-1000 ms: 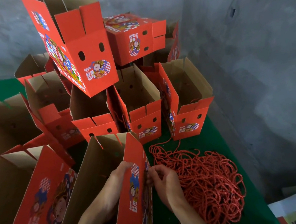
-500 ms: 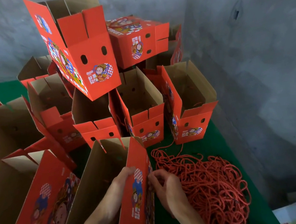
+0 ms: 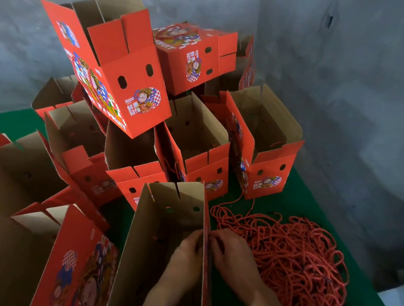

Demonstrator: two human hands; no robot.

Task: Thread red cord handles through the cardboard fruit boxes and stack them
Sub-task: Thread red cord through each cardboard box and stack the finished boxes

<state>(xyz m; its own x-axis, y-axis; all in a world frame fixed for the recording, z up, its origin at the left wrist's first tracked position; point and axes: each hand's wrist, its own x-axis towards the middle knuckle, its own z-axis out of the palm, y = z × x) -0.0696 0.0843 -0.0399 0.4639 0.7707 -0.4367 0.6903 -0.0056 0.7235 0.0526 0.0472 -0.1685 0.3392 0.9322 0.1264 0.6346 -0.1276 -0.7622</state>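
Note:
An open red cardboard fruit box stands in front of me with its brown inside showing. My left hand is inside it, fingers against the right wall. My right hand is just outside that same wall, fingers curled at the wall's edge; a cord end between the fingers cannot be made out. A big heap of red cord lies on the green table right beside my right hand.
Several open red boxes stand behind, with a tilted box and a closed one stacked on top. Another open box sits at my left. Grey concrete walls enclose the corner on the right.
The view has tipped slightly down and closer. Both hands stay at the box's right wall; my right hand's fingers have closed in tighter against the wall's edge.

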